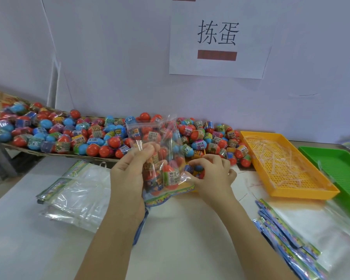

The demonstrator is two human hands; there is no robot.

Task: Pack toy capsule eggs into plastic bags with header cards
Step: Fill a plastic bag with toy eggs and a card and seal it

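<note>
My left hand [129,172] grips a clear bag [166,146] upright over the white table [28,239], fingers and thumb curled round its left side. Red and blue eggs [171,176] fill its lower half. The bag's printed header card [166,196] hangs at the bottom edge, just above the table. My right hand [210,174] is clenched round a blue egg [198,168], knuckles up, touching the bag's lower right corner. The raised bag and both hands block the middle of the loose egg pile [69,134] behind them.

That pile runs along the back wall on a flat cardboard sheet [24,150], left edge to past centre. A white paper sign [218,37] with two large characters is on the wall above.

Right of the pile sits a yellow perforated tray [287,186] with thin clear plastic strips [271,150] scattered in it. Just beside it, at the frame's right edge, is a green tray [341,168]; what it holds I cannot tell.

Empty bags with header cards [79,190] lie stacked flat on the table to the left of my left arm. A second fanned stack of bags [291,239] lies to the right of my right arm, near the yellow tray.
</note>
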